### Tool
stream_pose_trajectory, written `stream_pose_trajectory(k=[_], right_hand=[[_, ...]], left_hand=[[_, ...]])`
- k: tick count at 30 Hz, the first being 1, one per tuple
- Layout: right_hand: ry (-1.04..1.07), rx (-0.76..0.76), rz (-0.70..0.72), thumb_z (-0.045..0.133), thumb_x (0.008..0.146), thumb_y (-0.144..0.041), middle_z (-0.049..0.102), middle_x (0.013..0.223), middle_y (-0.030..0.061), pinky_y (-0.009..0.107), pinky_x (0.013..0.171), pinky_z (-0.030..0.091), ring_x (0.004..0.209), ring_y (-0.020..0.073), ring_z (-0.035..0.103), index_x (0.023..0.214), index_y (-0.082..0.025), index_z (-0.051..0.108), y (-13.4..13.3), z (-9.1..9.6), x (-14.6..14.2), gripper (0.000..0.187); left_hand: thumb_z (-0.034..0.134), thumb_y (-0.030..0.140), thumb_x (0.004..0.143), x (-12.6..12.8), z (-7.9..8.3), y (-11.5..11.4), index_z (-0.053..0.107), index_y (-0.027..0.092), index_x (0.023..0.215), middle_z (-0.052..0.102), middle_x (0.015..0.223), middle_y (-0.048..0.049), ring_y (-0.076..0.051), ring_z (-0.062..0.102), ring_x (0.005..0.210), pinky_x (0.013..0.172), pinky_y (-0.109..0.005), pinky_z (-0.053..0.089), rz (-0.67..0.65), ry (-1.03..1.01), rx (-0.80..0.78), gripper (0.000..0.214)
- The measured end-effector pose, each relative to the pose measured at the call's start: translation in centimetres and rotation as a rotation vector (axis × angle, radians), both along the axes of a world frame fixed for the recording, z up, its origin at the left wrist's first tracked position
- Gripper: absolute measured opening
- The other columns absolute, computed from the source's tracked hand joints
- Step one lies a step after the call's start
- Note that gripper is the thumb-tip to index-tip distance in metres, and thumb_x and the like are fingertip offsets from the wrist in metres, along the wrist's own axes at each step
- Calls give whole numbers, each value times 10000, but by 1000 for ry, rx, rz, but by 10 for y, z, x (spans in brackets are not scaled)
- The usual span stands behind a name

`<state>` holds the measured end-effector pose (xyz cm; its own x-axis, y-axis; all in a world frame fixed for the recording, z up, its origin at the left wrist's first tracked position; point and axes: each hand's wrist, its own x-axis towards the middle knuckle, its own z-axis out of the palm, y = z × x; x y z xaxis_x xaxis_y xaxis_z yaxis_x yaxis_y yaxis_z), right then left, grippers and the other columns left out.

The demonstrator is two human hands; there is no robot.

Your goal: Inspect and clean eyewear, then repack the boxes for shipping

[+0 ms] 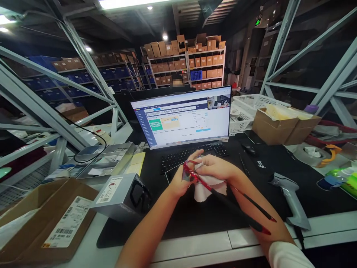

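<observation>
Red-and-black glasses (205,184) are in front of the keyboard, their long temples pointing down to the right across my right forearm. My left hand (180,181) is closed around the front of the frame at one side. A pale cleaning cloth (202,191) with zigzag edges hangs below the lenses. My right hand (216,166) pinches this cloth against the glasses, and its fingers partly cover the lenses. Just left of my left forearm stands a grey box (115,197) with a label and a picture on its side.
A lit monitor (184,119) stands behind the keyboard (173,160). To the right are a mouse (249,149), a barcode scanner (291,201), a tape roll (299,155) and a cardboard box (275,128). An opened carton (80,197) sits at left. Another person (177,80) is behind the monitor.
</observation>
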<state>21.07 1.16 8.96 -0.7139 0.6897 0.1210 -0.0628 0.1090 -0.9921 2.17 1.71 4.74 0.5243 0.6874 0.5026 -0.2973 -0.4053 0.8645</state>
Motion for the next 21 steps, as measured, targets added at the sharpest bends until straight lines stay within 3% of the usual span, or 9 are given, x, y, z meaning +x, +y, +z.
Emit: stream_pose_trajectory(k=[3,6,10,13,16,21], right_hand=[[-80,22,32,675,874,-541,671,803,23,253,691,434,696,126,555,923,-108,718,3,0,5,438],[-119,-80,64,744,806,-551,666,740,13,255,658,445,668,134,560,817,-117,720,9,-2,18,434],[157,-300,-201,764,781,-548,702,767,37,299,713,505,716,180,626,777,-155,707,15,-7,20,397],[416,-389,-285,686,830,-537,729,866,53,340,816,529,838,214,669,890,-184,716,13,-8,-5,360],[632,-468,-276,690,826,-463,733,952,60,341,835,538,904,222,673,992,-193,720,3,-10,-44,319],[730,-455,-430,832,723,-438,699,831,10,233,683,525,736,133,620,884,-203,727,-14,-16,-84,304]], left_hand=[[732,523,831,-10,11,3,725,269,1150,375,1594,-93,-368,202,1524,1223,-545,213,157,109,209,408],[742,504,827,-19,18,6,713,267,1136,521,1468,-117,-359,259,1505,1205,-564,263,236,67,294,390],[661,539,890,-13,15,6,674,242,1190,672,1238,-132,-331,454,1399,1160,-544,374,405,-98,273,422],[664,593,869,-4,10,7,660,238,1199,686,1231,-127,-318,563,1302,1128,-509,436,623,-217,249,485],[681,580,862,1,3,10,644,212,1201,669,1258,-138,-306,604,1248,1102,-487,462,829,-239,391,501],[681,409,916,0,-13,13,576,250,1179,675,1242,-106,-291,585,1271,1049,-553,476,932,-274,669,325]])
